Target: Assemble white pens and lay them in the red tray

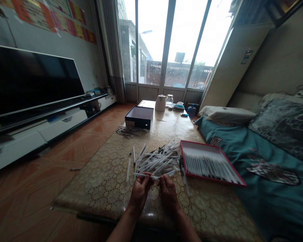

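Observation:
My left hand (140, 190) and my right hand (168, 191) are close together over the near part of a low table (103, 181). Together they pinch a thin white pen (145, 175) that lies crosswise, its left end sticking out past my left fingers. Just beyond my hands lies a loose pile of white pens (156, 159). To the right of the pile sits a shallow red-rimmed tray (209, 163) with several pens laid in a neat row.
A dark open box (139, 117) stands farther back on the table with a small heap of pens (128, 131) in front of it. A white jug (160, 103) and a jar are at the far end. A bed with teal cover (255, 158) lies right, a television left.

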{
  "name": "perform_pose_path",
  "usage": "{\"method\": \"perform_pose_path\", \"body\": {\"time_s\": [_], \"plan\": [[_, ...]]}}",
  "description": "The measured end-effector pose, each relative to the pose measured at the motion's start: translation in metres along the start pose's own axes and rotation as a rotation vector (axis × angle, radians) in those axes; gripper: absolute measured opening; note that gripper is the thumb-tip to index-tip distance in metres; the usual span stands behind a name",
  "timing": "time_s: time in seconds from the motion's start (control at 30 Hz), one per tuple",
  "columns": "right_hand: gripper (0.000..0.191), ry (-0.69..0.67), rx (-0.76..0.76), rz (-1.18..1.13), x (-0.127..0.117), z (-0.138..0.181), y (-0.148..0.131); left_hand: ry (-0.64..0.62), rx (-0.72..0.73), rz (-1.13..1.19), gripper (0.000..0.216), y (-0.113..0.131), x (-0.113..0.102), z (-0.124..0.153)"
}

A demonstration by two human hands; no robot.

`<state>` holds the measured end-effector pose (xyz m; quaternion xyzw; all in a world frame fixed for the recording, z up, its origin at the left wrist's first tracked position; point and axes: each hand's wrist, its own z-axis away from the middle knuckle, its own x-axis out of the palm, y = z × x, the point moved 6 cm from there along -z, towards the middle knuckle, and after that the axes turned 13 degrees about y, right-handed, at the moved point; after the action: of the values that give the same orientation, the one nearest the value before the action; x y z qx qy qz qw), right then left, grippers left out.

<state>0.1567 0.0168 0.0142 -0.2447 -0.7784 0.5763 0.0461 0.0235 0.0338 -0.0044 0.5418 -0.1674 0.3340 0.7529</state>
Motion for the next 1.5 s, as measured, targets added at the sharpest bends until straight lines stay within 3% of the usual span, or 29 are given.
{"method": "perform_pose_path", "body": {"time_s": [0.2,0.4,0.73,1.0,1.3,1.5], "plan": [[0.032,0.01,-0.022,-0.021,0.0,0.0,-0.003,0.012,-0.017,0.002,0.026,-0.001,-0.001,-0.001],[0.034,0.02,-0.031,0.019,0.0,-0.001,0.0,-0.053,0.058,-0.047,0.024,-0.002,0.001,-0.002],[0.043,-0.006,0.06,-0.032,0.001,0.001,0.005,-0.087,0.06,-0.089,0.023,0.001,0.007,0.003],[0.032,-0.005,0.014,-0.001,0.0,0.001,-0.009,-0.033,0.021,-0.001,0.023,0.0,0.002,-0.002],[0.039,-0.019,0.028,0.039,0.0,0.001,-0.003,-0.068,0.049,-0.048,0.023,-0.001,0.001,-0.001],[0.038,-0.01,0.026,-0.003,0.001,0.002,-0.001,0.0,0.008,0.014,0.025,-0.002,-0.003,-0.004]]}}
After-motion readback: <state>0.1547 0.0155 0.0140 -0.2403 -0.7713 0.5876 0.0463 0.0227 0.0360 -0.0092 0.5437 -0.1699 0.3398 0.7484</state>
